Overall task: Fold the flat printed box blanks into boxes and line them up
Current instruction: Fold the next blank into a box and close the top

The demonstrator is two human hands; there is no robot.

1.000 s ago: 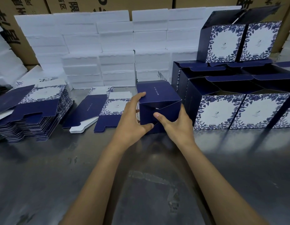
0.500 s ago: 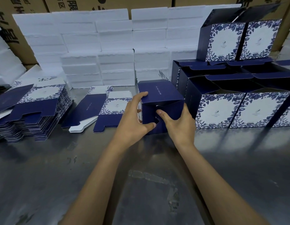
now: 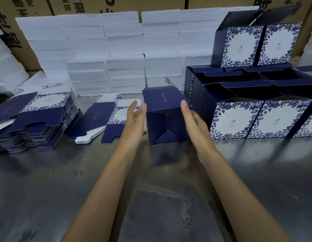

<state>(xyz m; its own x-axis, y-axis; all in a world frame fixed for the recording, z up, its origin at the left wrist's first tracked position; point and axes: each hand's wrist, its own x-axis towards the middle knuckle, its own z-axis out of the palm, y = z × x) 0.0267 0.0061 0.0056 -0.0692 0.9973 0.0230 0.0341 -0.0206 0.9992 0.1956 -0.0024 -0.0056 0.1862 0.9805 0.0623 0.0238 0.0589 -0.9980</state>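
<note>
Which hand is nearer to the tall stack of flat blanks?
Left. The left hand is left of the folded box, toward the stack of flat blanks; the right hand is beyond the box.

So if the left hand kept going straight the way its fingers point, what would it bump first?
Probably the flat printed blank lying just past its fingertips. The left hand points forward beside the dark blue box, fingers straight. Depth is unclear, so it might pass above it toward the white foam blocks.
</note>
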